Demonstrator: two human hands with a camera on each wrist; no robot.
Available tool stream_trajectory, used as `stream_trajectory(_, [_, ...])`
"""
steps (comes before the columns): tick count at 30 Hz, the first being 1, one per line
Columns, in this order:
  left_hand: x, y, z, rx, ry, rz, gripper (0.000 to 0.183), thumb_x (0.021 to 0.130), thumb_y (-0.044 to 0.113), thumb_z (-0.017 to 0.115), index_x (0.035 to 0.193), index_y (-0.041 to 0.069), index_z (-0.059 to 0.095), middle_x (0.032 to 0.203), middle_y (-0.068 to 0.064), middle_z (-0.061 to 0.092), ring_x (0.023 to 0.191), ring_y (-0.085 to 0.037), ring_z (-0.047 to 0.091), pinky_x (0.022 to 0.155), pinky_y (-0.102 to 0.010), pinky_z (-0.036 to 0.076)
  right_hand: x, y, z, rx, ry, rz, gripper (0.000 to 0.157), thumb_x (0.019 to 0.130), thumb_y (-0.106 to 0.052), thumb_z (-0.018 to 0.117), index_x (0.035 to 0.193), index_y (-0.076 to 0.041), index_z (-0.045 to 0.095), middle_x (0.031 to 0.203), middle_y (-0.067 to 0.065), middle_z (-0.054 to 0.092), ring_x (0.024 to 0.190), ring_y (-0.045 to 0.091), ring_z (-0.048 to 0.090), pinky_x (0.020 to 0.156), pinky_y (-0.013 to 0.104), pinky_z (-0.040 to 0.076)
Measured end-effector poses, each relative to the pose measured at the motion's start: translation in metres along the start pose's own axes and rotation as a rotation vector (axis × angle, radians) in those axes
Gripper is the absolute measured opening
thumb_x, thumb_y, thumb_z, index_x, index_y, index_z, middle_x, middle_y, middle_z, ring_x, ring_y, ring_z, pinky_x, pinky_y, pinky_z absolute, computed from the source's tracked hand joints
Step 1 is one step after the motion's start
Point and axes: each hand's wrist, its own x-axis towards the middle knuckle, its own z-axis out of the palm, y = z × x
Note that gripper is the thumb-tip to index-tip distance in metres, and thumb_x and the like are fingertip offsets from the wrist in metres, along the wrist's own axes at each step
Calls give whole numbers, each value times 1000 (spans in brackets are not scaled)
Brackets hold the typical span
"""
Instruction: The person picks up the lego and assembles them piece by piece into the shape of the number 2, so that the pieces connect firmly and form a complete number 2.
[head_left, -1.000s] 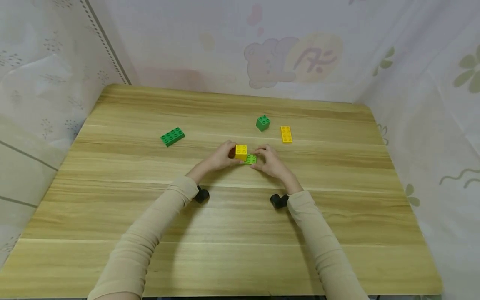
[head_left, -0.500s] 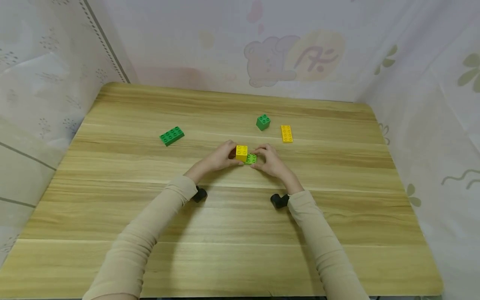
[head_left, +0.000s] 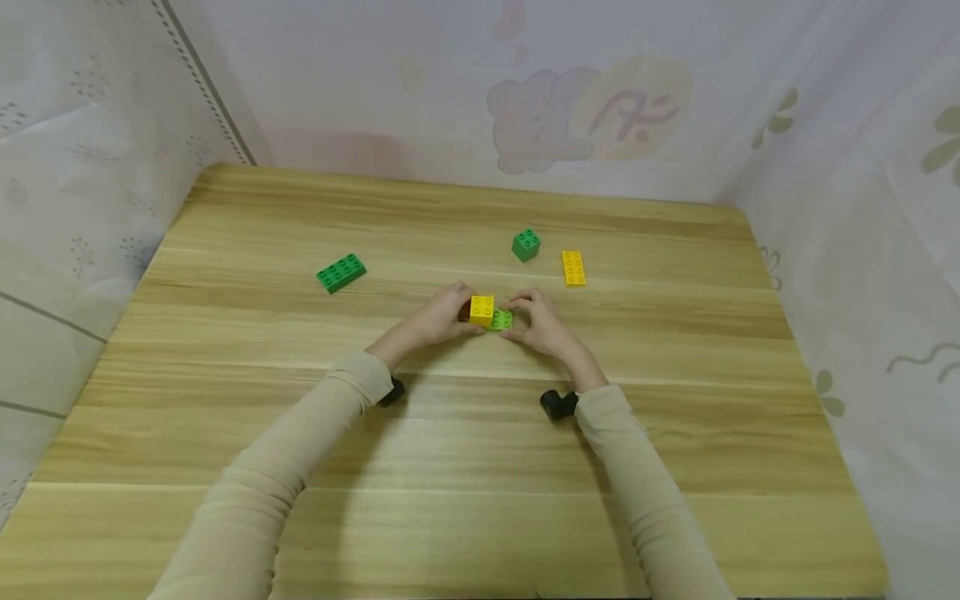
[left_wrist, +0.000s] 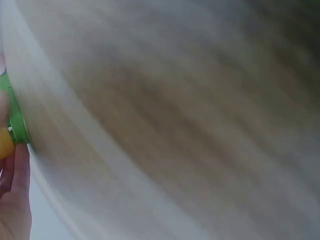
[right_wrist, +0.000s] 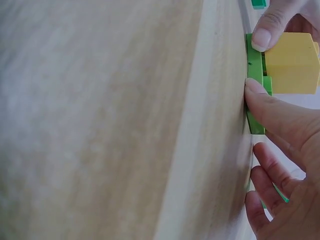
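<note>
Head: left hand [head_left: 435, 318], fingers curled round 4-stud yellow block [head_left: 482, 309] over left end of light-green plate [head_left: 502, 320]; right hand [head_left: 543, 328], fingers pinching plate's other end at worktop [head_left: 480, 483]. Left wrist: blurred, grip hard to judge. Right wrist: left thumb [right_wrist: 264, 36] spans block and plate.

On the table [head_left: 480, 517], a long green brick [head_left: 341, 273] lay towards ten o'clock, a green cube [head_left: 527, 245] towards one, a yellow plate [head_left: 573, 268] nearer two.
</note>
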Motion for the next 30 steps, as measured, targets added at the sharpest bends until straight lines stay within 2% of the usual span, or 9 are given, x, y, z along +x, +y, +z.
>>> stream_trajectory(7, [4, 5, -1, -29, -23, -41, 50, 76, 14, 74, 116, -8, 53, 109, -20, 55, 100, -28, 54, 92, -38, 46, -2, -1, 0, 31, 18, -1, 40, 81, -19, 69, 119, -8, 59, 133, 13, 39, 126, 32, 32, 107, 48, 28])
stream_trajectory(15, [9, 1, -2, -49, -20, -103, 52, 73, 14, 76, 116, -7, 54, 108, -18, 56, 98, -26, 53, 91, -37, 46, 3, 1, 0, 28, 1, -18, 42, 81, -21, 69, 119, -8, 58, 132, 14, 40, 124, 32, 33, 106, 47, 29])
stream_trajectory(19, [12, 3, -3, -60, -9, -88, 52, 74, 13, 75, 116, -6, 53, 106, -17, 56, 95, -25, 52, 89, -36, 45, 4, 2, -4, 30, 31, -16, 41, 80, -19, 70, 118, -8, 60, 129, 13, 42, 122, 31, 36, 105, 45, 30])
stream_trajectory(22, [12, 3, -3, -73, -32, -90, 51, 74, 13, 75, 116, -7, 53, 106, -17, 55, 93, -25, 51, 87, -36, 46, 3, 3, -3, 17, 23, -4, 42, 81, -20, 70, 119, -9, 59, 130, 13, 41, 123, 30, 36, 105, 45, 30])
stream_trajectory(26, [10, 1, -4, -91, -50, -116, 53, 73, 12, 76, 116, -7, 52, 108, -18, 55, 97, -25, 52, 90, -36, 45, 1, 2, 2, 8, 11, -6, 45, 82, -22, 68, 124, -9, 55, 132, 14, 40, 125, 31, 33, 107, 45, 28])
stream_trajectory(30, [8, 2, -7, -119, -62, -130, 54, 72, 11, 76, 117, -7, 51, 111, -18, 54, 102, -28, 53, 96, -38, 43, -5, 0, 1, 51, 0, 24, 50, 83, -23, 67, 128, -9, 51, 132, 14, 39, 126, 31, 32, 108, 46, 27])
